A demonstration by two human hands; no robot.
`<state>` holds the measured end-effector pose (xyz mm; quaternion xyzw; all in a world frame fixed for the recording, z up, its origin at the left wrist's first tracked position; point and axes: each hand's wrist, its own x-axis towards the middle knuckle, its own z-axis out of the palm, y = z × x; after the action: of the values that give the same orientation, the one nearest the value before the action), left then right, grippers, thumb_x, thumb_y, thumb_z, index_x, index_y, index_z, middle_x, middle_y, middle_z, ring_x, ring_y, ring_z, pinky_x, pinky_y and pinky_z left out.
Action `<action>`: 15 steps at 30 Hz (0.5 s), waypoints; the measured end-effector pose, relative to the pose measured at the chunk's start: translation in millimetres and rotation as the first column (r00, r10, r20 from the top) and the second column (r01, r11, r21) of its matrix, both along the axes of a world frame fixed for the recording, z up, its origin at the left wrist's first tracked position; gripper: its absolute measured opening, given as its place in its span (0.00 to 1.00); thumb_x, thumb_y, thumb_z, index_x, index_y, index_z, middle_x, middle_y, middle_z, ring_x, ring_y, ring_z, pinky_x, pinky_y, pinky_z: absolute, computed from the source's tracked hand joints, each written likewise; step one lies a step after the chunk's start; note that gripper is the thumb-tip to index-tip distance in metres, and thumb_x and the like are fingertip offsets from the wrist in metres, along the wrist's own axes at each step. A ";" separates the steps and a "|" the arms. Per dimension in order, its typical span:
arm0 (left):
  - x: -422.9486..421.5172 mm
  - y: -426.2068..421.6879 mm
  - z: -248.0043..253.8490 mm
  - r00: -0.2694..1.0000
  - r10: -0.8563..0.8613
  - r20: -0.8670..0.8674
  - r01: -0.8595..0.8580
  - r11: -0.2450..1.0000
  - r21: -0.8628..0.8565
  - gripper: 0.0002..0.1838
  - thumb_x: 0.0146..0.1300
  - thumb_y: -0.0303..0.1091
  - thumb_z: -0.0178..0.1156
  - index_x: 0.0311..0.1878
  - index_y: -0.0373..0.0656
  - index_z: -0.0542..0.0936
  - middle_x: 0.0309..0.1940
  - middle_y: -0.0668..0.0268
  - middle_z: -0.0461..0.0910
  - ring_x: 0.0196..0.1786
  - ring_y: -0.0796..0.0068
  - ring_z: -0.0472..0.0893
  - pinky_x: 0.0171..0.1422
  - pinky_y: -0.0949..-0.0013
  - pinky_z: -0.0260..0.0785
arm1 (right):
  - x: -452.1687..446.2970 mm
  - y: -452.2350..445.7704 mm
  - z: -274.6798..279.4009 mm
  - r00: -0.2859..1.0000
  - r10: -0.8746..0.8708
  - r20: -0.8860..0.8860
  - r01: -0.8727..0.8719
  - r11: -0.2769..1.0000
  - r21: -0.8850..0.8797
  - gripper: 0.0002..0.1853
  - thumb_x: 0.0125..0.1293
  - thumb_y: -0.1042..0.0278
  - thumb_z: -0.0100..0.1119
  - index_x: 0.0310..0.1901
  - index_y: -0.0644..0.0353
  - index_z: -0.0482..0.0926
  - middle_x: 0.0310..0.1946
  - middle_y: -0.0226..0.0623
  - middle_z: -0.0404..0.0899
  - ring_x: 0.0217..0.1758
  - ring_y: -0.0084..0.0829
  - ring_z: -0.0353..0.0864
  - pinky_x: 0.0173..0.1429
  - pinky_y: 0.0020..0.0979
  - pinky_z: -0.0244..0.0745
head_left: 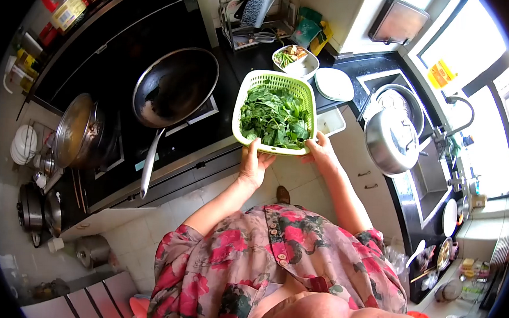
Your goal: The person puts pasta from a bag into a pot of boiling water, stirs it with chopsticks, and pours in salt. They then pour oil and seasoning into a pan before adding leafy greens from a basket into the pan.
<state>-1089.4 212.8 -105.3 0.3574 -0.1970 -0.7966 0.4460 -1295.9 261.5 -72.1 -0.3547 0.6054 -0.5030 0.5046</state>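
Observation:
A light green colander basket (248, 83) full of chopped leafy greens (274, 118) is between my two hands. My left hand (254, 166) grips its near left corner, thumb on the rim and fingers underneath. At the near right corner my right hand (323, 154) holds the rim the same way. The basket's far part lies over the black counter, and its near edge sticks out over the floor. Whether the counter bears any of its weight, I cannot tell. Left of the basket, a dark wok (176, 84) with a metal handle sits on the stove.
A covered pan (80, 131) stands on the left burner. Behind the basket are a bowl of cut vegetables (307, 66) and a stack of white plates (334, 84). A white tray (332, 123) shows beside the basket. Metal pots (391, 141) stand by the sink (431, 181) at right.

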 end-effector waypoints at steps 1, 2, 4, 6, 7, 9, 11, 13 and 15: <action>-7.9 -1.8 -3.1 1.000 -0.029 0.013 0.029 1.000 -0.002 0.30 0.57 0.52 0.63 0.58 0.51 0.65 0.52 0.61 0.71 0.57 0.62 0.72 0.64 0.52 0.64 | -14.7 -11.8 -4.0 0.998 0.018 -0.057 -0.020 0.999 -0.034 0.23 0.62 0.68 0.50 0.59 0.66 0.66 0.41 0.43 0.79 0.32 0.32 0.83 0.27 0.27 0.80; -14.1 -4.4 -7.5 0.997 -0.067 0.036 0.066 0.997 0.028 0.30 0.57 0.51 0.64 0.58 0.50 0.65 0.52 0.61 0.71 0.57 0.62 0.72 0.64 0.52 0.64 | -30.0 -23.6 -5.4 0.998 0.037 -0.056 -0.037 0.999 0.001 0.23 0.62 0.69 0.50 0.59 0.67 0.67 0.41 0.43 0.79 0.33 0.32 0.83 0.28 0.28 0.81; -24.6 -12.9 -14.6 0.990 -0.138 0.038 0.133 0.984 0.117 0.28 0.57 0.48 0.65 0.56 0.47 0.67 0.52 0.60 0.72 0.56 0.61 0.73 0.63 0.53 0.65 | -53.9 -44.4 -13.3 0.994 0.086 -0.063 -0.088 0.996 -0.029 0.24 0.62 0.69 0.50 0.59 0.67 0.66 0.40 0.43 0.79 0.34 0.32 0.83 0.29 0.30 0.83; -30.5 -17.0 -16.3 0.983 -0.163 0.086 0.146 0.974 0.175 0.27 0.60 0.48 0.64 0.56 0.44 0.69 0.51 0.57 0.74 0.55 0.61 0.76 0.61 0.55 0.68 | -63.8 -58.3 -18.2 0.994 0.105 -0.023 -0.106 0.994 -0.026 0.23 0.59 0.72 0.49 0.57 0.69 0.66 0.38 0.46 0.78 0.33 0.34 0.83 0.26 0.29 0.82; -36.4 -21.0 -15.6 0.976 -0.182 0.115 0.160 0.971 0.179 0.27 0.61 0.50 0.63 0.56 0.44 0.69 0.51 0.57 0.75 0.54 0.61 0.77 0.59 0.56 0.70 | -70.2 -67.2 -19.7 0.992 0.127 -0.021 -0.127 0.992 -0.021 0.23 0.59 0.72 0.49 0.57 0.69 0.66 0.38 0.46 0.78 0.33 0.34 0.83 0.26 0.29 0.82; -41.1 -31.9 -20.9 0.969 -0.211 0.128 0.183 0.963 0.200 0.28 0.61 0.52 0.63 0.56 0.43 0.69 0.51 0.57 0.76 0.53 0.62 0.78 0.57 0.58 0.71 | -79.8 -84.8 -23.3 0.990 0.143 0.017 -0.142 0.989 -0.047 0.22 0.58 0.73 0.49 0.56 0.69 0.67 0.37 0.45 0.78 0.32 0.34 0.83 0.24 0.29 0.82; -45.6 -43.4 -21.0 0.953 -0.243 0.180 0.206 0.958 0.199 0.30 0.61 0.56 0.61 0.56 0.41 0.70 0.50 0.56 0.77 0.51 0.64 0.80 0.54 0.61 0.73 | -85.7 -103.0 -24.8 0.985 0.168 -0.033 -0.170 0.984 -0.053 0.22 0.58 0.72 0.49 0.54 0.70 0.69 0.37 0.45 0.77 0.31 0.34 0.83 0.25 0.29 0.83; -45.9 -57.5 -18.2 0.954 -0.195 0.227 0.148 0.967 0.206 0.30 0.61 0.55 0.61 0.56 0.41 0.70 0.49 0.55 0.78 0.50 0.63 0.80 0.53 0.60 0.74 | -89.0 -119.9 -38.3 0.989 0.142 -0.031 -0.144 0.986 -0.089 0.23 0.59 0.71 0.49 0.56 0.70 0.68 0.38 0.46 0.78 0.31 0.34 0.83 0.24 0.30 0.83; -48.4 -65.3 -13.2 0.971 -0.150 0.184 0.110 0.971 0.213 0.30 0.62 0.55 0.60 0.55 0.39 0.70 0.48 0.52 0.79 0.50 0.61 0.81 0.53 0.59 0.74 | -94.8 -134.7 -49.8 0.995 0.082 -0.058 -0.089 0.987 -0.135 0.22 0.61 0.71 0.52 0.57 0.69 0.69 0.36 0.46 0.80 0.29 0.34 0.83 0.23 0.29 0.82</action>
<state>-1137.8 147.4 -118.5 0.4648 -0.1820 -0.8003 0.3322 -1390.8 126.8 -121.9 -0.4273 0.5663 -0.5121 0.4842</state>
